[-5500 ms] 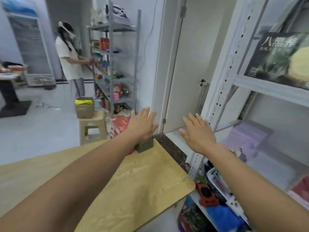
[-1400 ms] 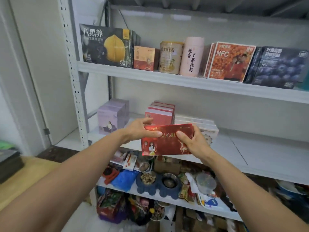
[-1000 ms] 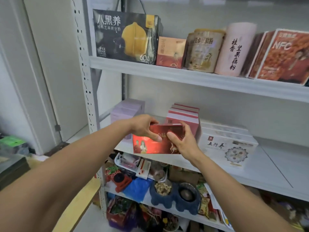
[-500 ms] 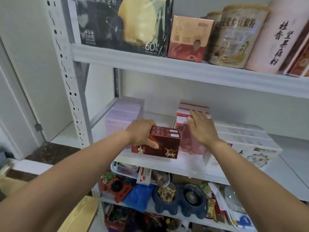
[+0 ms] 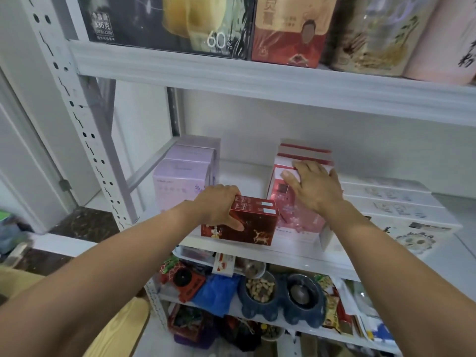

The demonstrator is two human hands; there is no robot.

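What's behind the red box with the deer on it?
Behind the red box, gripped by the left hand, lies bare white shelf up to the wall. The box and hand cover the strip just behind it.

a stockroom or small shop: metal shelving (image 5: 85,130) crowded with packaged goods (image 5: 167,21).

red box (image 5: 253,222): glossy printed cardboard
shelf rack (image 5: 257,81): white painted metal, matt
double pet bowl (image 5: 279,309), 6 o'clock: blue plastic, steel insert
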